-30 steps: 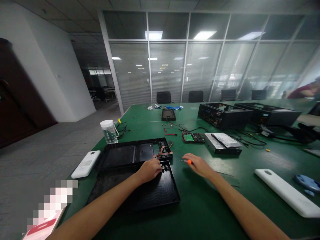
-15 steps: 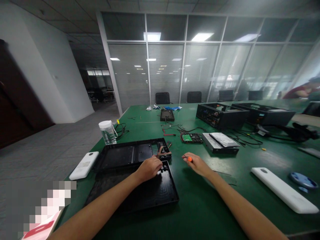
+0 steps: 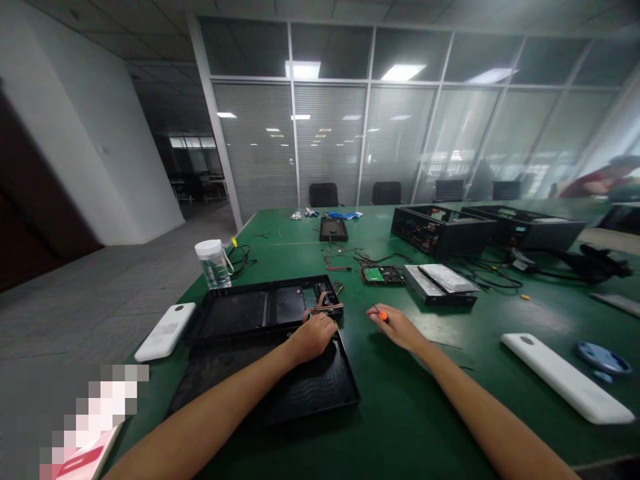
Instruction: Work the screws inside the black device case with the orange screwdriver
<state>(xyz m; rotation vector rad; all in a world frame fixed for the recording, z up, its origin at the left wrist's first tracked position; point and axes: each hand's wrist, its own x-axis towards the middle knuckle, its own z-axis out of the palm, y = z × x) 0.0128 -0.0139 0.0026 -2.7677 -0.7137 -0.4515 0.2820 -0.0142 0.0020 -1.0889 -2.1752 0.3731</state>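
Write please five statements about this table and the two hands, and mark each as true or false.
1. The right hand holds an orange-handled tool. True.
2. The left hand touches the bottle. False: it is at the nearer black tray, apart from the bottle.
3. The bottle has its white lid on. True.
4. The green board lies inside that tray. False: it is beyond the trays, on the table.
5. Two black cases stand on the table. True.
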